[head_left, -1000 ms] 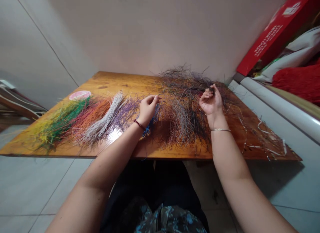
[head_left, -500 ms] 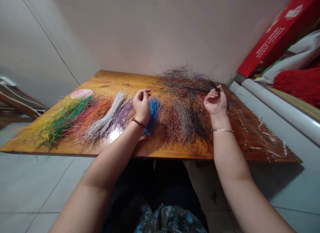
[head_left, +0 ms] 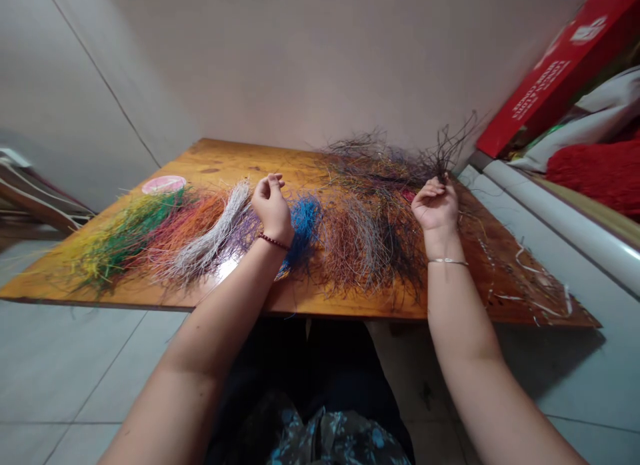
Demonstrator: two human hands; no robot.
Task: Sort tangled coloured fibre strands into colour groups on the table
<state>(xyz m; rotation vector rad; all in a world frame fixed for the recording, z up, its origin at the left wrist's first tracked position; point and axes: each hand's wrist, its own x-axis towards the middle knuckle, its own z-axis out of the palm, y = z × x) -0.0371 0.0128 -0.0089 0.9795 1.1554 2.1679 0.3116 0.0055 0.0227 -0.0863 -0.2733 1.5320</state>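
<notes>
Pinched in my right hand (head_left: pixel 436 204) is a tuft of dark wire-like strands (head_left: pixel 443 152), its loose ends fanning up above the fingertips. Just behind it lies a tangled pile of dark mixed strands (head_left: pixel 363 160). My left hand (head_left: pixel 273 204) hovers over the purple and blue strands with its fingers curled together; anything between them is too small to make out. Left of that hand lies a silvery white bundle (head_left: pixel 220 232), and right of it a blue bundle (head_left: pixel 306 220). Brown strands (head_left: pixel 340 242), grey strands (head_left: pixel 367 235) and black strands (head_left: pixel 400 245) spread between my hands.
Orange-red strands (head_left: pixel 187 228), green strands (head_left: pixel 145 228) and yellow strands (head_left: pixel 95 248) lie leftward on the wooden board (head_left: pixel 240 160), near a pink round disc (head_left: pixel 164 184). White scraps (head_left: pixel 537 298) litter its right end. A red box (head_left: pixel 543 78) and red fabric (head_left: pixel 595 175) stand at right.
The dark strands in my right hand now stick up in a fan above the fingers. My left hand has shifted slightly left, away from the blue bundle.
</notes>
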